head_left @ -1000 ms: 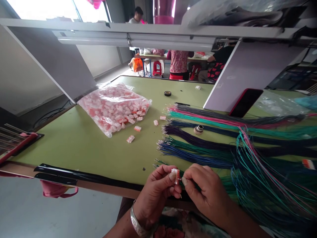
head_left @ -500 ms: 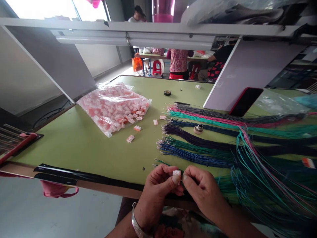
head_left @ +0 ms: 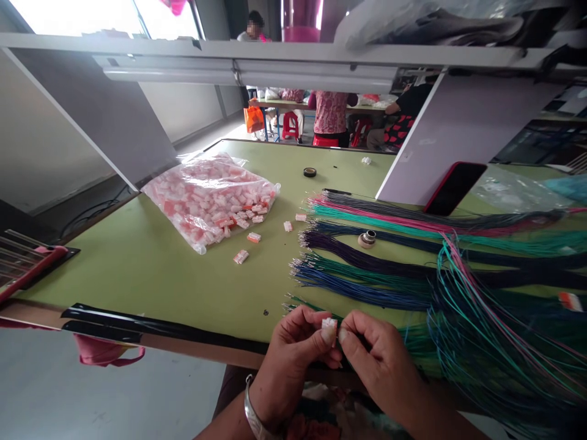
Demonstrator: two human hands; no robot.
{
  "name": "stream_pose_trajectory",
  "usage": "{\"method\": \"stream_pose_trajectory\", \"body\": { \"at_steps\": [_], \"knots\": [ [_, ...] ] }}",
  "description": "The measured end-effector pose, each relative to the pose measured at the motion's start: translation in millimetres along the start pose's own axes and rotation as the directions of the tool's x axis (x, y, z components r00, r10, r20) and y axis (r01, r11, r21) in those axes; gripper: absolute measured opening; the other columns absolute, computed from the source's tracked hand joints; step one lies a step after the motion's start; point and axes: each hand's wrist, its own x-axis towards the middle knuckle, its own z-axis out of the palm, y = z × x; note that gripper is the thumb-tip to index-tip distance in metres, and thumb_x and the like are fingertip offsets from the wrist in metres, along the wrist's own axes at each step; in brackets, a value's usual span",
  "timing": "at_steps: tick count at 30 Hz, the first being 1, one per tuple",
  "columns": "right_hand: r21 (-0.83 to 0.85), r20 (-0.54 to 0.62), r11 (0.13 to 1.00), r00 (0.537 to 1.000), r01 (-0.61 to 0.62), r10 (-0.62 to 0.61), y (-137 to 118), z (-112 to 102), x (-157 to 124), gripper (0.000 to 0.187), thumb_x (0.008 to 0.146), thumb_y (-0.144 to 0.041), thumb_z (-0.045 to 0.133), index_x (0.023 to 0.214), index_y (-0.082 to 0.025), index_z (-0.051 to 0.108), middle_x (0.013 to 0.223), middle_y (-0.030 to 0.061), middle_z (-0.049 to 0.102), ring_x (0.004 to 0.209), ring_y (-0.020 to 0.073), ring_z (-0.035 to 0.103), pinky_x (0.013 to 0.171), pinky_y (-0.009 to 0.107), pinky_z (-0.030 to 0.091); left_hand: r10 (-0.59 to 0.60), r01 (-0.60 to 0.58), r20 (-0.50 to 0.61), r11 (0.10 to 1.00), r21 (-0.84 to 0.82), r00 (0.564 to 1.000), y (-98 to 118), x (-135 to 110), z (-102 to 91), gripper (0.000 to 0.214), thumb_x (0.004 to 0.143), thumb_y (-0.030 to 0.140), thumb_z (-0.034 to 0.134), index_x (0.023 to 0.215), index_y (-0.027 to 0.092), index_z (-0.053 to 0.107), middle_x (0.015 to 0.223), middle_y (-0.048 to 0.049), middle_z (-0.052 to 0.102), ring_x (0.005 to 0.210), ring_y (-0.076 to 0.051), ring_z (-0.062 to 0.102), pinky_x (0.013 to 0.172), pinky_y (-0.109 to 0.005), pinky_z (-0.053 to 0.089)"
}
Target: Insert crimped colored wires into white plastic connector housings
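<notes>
At the edge of the green table [head_left: 151, 275], the left hand [head_left: 293, 360] grips a tiny, light, probably brittle pink-and-white plastic connector [head_left: 329, 330], best held by its sides, while the right hand [head_left: 378, 360] pinches just beside it, its hold too fine to tell.

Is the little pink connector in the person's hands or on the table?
In the hands: the connector is pinched at the fingertips of the left hand, held up off the green table.

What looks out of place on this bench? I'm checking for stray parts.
One pink-and-white connector lies alone on the wire bundles at far right, away from the plastic bag of connectors, so it looks stray.
</notes>
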Motion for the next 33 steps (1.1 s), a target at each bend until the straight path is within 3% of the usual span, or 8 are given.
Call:
{"method": "stream_pose_trajectory", "body": {
  "at_steps": [6,13,21,27,33],
  "knots": [
    [0.025,0.03,0.999,0.999,-0.022,0.021,2.6,1.0,-2.2,0.033,0.096,-0.034,0.047,0.067,-0.019,0.053,0.063,0.0004,0.062,0.058,0.013,0.054,0.055,0.023,0.041,-0.031,0.032,0.016,0.997,-0.067,0.999,-0.8,0.0,-1.1,0.024,0.073,0.029,0.079,0.082,0.015,0.061,0.064,-0.0007,0.065,0.054,-0.01,0.059,0.055,-0.023,0.049],
    [0.013,0.031,1.0,1.0,-0.001,0.0,-1.0,-2.9,0.0,0.032,0.095,-0.034,0.048,0.068,-0.019,0.054,0.063,-0.0011,0.059,0.059,0.0123,0.052,0.055,0.021,0.04,-0.006,0.006,0.009,0.999,0.046,1.0,1.3,-0.9,-0.9,0.023,0.077,0.031,0.076,0.084,0.015,0.06,0.062,-0.0022,0.066,0.054,-0.011,0.059,0.056,-0.022,0.047],
    [-0.065,0.009,0.992,0.994,0.11,-0.109,7.2,-6.1,-2.5,0.026,0.095,-0.026,0.046,0.07,-0.02,0.053,0.066,-0.0022,0.056,0.061,0.0123,0.05,0.056,0.022,0.038,-0.004,0.003,-0.005,1.0,-0.024,1.0,1.0,1.6,-2.2,0.024,0.073,0.029,0.079,0.081,0.016,0.061,0.062,-0.0004,0.064,0.053,-0.011,0.059,0.055,-0.023,0.048],
    [0.007,0.02,0.996,0.996,0.09,-0.091,9.2,-2.1,-3.4,0.029,0.096,-0.028,0.046,0.069,-0.02,0.051,0.064,-0.0023,0.056,0.059,0.0117,0.05,0.057,0.021,0.04,-0.044,0.044,0.006,0.999,0.01,0.999,-2.9,0.1,0.2,0.025,0.073,0.031,0.079,0.081,0.016,0.06,0.061,-0.0011,0.066,0.052,-0.01,0.059,0.055,-0.022,0.049],
    [0.036,0.069,0.995,0.993,0.091,-0.093,7.4,-4.7,-4.1,0.027,0.098,-0.027,0.044,0.073,-0.02,0.055,0.069,-0.0011,0.061,0.064,0.0126,0.055,0.061,0.022,0.043,-0.041,0.041,0.01,0.996,-0.076,0.999,-2.6,0.7,-0.1,0.024,0.073,0.028,0.079,0.082,0.016,0.06,0.064,-0.0008,0.065,0.054,-0.01,0.06,0.055,-0.022,0.049]
  ]
}}
